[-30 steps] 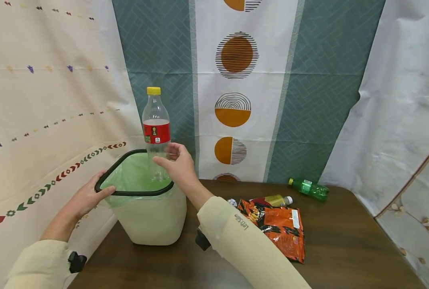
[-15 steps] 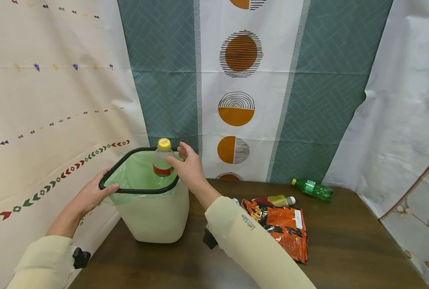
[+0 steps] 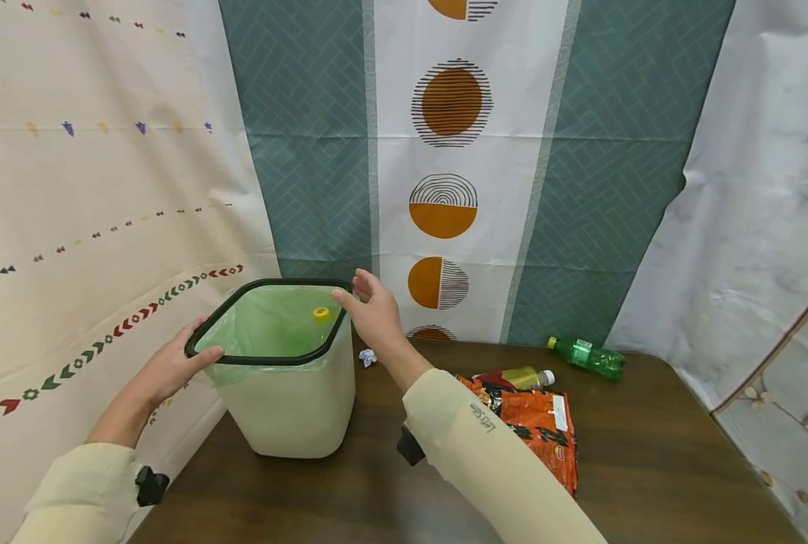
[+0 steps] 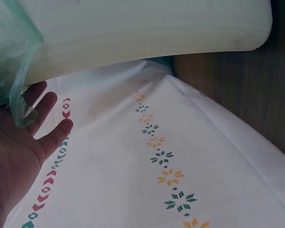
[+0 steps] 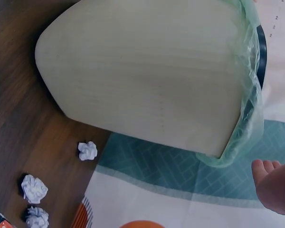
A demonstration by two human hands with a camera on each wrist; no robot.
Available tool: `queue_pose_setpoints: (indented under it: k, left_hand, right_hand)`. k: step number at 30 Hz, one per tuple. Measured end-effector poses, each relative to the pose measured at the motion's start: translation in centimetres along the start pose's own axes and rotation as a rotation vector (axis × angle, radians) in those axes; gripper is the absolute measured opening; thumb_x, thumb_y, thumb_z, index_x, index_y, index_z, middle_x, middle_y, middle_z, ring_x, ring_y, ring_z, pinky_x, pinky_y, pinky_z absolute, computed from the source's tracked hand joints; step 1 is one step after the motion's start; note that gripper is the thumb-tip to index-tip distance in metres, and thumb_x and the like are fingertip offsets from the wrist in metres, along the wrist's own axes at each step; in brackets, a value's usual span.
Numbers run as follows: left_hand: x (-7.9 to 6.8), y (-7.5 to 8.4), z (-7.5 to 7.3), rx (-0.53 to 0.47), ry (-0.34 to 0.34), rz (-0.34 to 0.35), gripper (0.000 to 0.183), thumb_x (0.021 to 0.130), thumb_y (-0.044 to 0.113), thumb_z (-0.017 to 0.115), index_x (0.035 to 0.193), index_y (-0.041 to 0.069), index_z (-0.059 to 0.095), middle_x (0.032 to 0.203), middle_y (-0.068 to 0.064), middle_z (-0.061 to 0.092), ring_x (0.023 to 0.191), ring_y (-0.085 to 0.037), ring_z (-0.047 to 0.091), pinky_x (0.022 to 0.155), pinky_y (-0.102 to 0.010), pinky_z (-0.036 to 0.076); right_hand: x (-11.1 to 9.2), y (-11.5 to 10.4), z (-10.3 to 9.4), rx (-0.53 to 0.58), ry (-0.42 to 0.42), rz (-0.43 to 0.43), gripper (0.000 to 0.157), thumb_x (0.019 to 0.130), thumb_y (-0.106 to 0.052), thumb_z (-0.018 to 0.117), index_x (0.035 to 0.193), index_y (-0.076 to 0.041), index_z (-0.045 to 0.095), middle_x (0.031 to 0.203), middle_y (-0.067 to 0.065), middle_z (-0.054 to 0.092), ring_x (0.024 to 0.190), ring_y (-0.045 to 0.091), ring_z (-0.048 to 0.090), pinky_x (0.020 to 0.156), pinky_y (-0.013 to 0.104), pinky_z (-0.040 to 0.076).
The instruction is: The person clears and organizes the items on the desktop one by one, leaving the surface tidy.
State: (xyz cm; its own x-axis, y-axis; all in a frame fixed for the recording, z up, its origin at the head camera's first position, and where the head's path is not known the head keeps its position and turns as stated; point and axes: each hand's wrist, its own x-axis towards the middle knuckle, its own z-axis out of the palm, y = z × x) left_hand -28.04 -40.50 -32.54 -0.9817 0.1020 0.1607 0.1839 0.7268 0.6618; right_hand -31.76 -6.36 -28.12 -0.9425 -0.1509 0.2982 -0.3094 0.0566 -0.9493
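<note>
The clear bottle (image 3: pixel 320 313) has dropped into my bin (image 3: pixel 288 415), only its yellow cap showing against the green liner (image 3: pixel 261 321).
Half a second ago its shoulder and red label stood by my right hand (image 3: pixel 375 310); now that hand has shifted a little rightward, empty, thumb and fingers well spread at the far-right corner of the rim, though I can't tell whether it touches. My left hand (image 3: pixel 168 366) stays as it was, holding the near-left corner, thumb over the rim, other fingers loose outside. So I judge this bottle dealt with. A paper ball (image 3: pixel 367 357) has come into sight beside the bin; the green bottle (image 3: pixel 590 357), yellowish bottle (image 3: pixel 519 378) and orange packet (image 3: pixel 540 427) lie unmoved on the worktop (image 3: pixel 648 431).
</note>
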Motion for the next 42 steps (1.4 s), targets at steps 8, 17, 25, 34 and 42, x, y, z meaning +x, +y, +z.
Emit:
queue_pose_setpoints:
  k: [8,17,25,34,42]
  left_hand:
    - [0.0,-0.1,0.1,-0.009,-0.001,-0.012,0.085,0.099,0.043,0.051,0.158,0.002,0.004,0.151,-0.038,0.021,0.129,-0.055,0.031,0.095,-0.071,0.030]
    - [-0.1,-0.1,-0.1,-0.019,-0.008,0.001,0.086,0.100,0.042,0.050,0.158,0.002,0.002,0.150,-0.040,0.021,0.128,-0.055,0.030,0.094,-0.071,0.030]
    - [0.1,-0.2,-0.1,-0.020,-0.014,-0.001,0.085,0.099,0.043,0.050,0.158,0.003,0.003,0.150,-0.040,0.021,0.128,-0.055,0.030,0.094,-0.071,0.030]
    - [0.1,-0.1,-0.2,0.004,-0.013,0.002,0.085,0.100,0.043,0.050,0.157,0.001,0.004,0.149,-0.040,0.022,0.127,-0.057,0.031,0.093,-0.072,0.030]
    - [0.0,-0.1,-0.1,0.001,-0.013,0.008,0.085,0.099,0.042,0.050,0.157,-0.001,0.004,0.148,-0.041,0.022,0.126,-0.058,0.031,0.092,-0.074,0.030]
  right_hand:
    - [0.3,0.9,-2.1,0.005,0.035,0.009,0.060,0.097,-0.028,0.066,0.150,-0.008,0.043,0.148,0.010,0.048,0.135,0.023,0.046,0.106,0.038,0.041]
    - [0.3,2.4,-5.1,0.002,0.118,0.028,0.057,0.096,-0.024,0.067,0.146,-0.006,0.047,0.143,0.012,0.052,0.131,0.028,0.048,0.106,0.039,0.041]
    - [0.0,3.9,-8.1,-0.013,0.160,0.039,0.058,0.096,-0.026,0.067,0.146,-0.005,0.047,0.143,0.014,0.051,0.134,0.029,0.045,0.107,0.040,0.039]
    - [-0.7,5.2,-11.6,-0.085,0.209,0.103,0.057,0.098,-0.031,0.063,0.147,-0.008,0.046,0.145,0.013,0.050,0.132,0.028,0.046,0.107,0.043,0.039]
    - [-1.3,5.8,-14.9,-0.102,0.244,0.131,0.061,0.099,-0.031,0.061,0.150,-0.004,0.041,0.149,0.017,0.044,0.136,0.032,0.041,0.110,0.046,0.035]
